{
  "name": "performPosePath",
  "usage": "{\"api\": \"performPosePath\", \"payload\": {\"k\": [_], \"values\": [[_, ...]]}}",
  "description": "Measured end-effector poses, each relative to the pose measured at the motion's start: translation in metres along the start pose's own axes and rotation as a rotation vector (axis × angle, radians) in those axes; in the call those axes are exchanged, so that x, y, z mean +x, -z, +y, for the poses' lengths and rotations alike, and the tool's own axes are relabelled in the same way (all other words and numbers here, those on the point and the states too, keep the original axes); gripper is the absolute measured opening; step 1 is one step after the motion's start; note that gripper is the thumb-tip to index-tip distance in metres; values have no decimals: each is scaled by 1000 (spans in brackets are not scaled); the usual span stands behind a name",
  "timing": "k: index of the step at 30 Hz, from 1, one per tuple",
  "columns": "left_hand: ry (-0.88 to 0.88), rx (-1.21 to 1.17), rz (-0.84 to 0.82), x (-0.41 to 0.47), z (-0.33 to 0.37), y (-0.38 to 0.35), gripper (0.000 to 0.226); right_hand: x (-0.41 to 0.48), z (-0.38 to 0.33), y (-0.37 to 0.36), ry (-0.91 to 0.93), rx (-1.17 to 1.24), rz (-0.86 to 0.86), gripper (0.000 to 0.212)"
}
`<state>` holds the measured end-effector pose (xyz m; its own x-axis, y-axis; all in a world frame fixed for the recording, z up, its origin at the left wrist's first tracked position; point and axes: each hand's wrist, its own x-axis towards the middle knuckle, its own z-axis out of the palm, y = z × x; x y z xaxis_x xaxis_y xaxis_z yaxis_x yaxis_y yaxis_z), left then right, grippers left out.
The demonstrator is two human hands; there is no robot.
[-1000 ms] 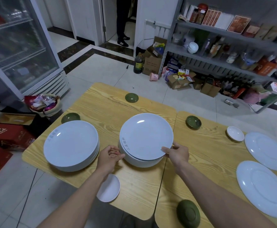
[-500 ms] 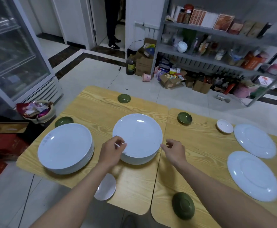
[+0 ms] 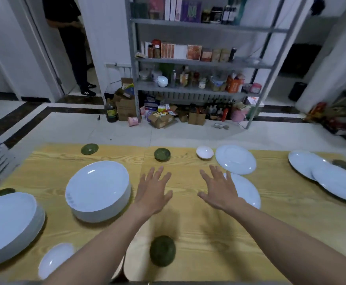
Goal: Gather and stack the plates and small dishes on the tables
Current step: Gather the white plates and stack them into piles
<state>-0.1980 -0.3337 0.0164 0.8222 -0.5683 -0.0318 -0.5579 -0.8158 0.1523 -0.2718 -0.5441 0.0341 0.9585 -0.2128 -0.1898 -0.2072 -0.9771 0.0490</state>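
Note:
My left hand (image 3: 152,190) and my right hand (image 3: 219,190) hover spread and empty over the middle of the wooden tables (image 3: 188,223). A stack of white plates (image 3: 99,190) stands just left of my left hand. A second stack (image 3: 7,227) sits at the far left. A single white plate (image 3: 248,192) lies partly under my right hand, another white plate (image 3: 235,159) beyond it. Two overlapping plates (image 3: 332,177) lie at the far right. Small green dishes (image 3: 162,154) (image 3: 89,149) (image 3: 162,254) and small white dishes (image 3: 204,152) (image 3: 55,260) are scattered around.
A metal shelf (image 3: 198,64) loaded with jars and boxes stands beyond the tables, with cardboard boxes (image 3: 161,118) on the floor before it. A person (image 3: 71,38) stands in the doorway at the back left. Another green dish (image 3: 341,164) lies behind the far-right plates.
Both hands have let go of the middle plate stack and moved right, fingers now spread. The view has swung up and to the right, bringing more plates into sight.

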Motion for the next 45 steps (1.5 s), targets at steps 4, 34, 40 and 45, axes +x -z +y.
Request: {"api": "performPosePath", "payload": {"k": [4,34,40,45], "values": [[-16,42,72,10,84,5,65,-33,76,3,-40,-2,53,79],[517,-570,-299,174,204,-119,69,74,267,-78,-605,922,-163,84],[823,-787,-337,183,201,-149,63,92,271,-113,-841,1157,-309,75],[918,-841,-301,188,209,-162,53,99,271,-131,-915,1193,-316,65]]}}
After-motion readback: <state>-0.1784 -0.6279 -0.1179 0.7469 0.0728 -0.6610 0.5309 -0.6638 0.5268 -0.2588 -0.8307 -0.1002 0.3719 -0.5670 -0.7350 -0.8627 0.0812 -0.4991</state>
